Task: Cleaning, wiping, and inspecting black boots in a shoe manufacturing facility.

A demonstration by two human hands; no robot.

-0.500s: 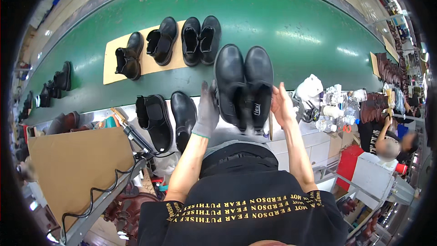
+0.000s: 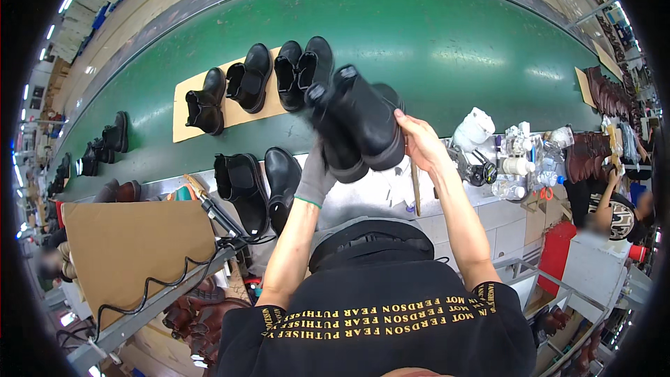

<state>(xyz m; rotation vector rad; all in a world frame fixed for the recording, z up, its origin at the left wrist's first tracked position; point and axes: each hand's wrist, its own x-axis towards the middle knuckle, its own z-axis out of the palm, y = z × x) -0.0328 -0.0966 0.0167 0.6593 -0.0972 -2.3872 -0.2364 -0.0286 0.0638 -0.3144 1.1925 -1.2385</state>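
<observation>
Before me a pair of black ankle boots is raised between my hands. The right-hand boot [image 2: 370,122] has its heel toward me and its shaft tipped up and left; the left-hand boot [image 2: 336,146] is beside it, blurred at the top. My left hand [image 2: 317,176], in a grey glove, grips the left side of the pair, its fingers partly hidden behind it. My bare right hand [image 2: 422,142] holds the right boot along its side and sole, thumb and fingers pressed on it. Nearest my left hand, another black boot [image 2: 282,173] rests on the metal ledge.
Several black boots stand on a cardboard sheet [image 2: 183,115] on the green conveyor belt [image 2: 447,56]. A white bag [image 2: 473,129] and plastic bottles [image 2: 508,188] crowd the ledge at right. A large cardboard panel [image 2: 139,244] and black cable are at left. A co-worker [image 2: 611,209] is far right.
The pair has turned: the toes pointed away with openings facing me, and now the heels face me with the shafts tipped up. Brown shoes at the far edge have come further into view.
</observation>
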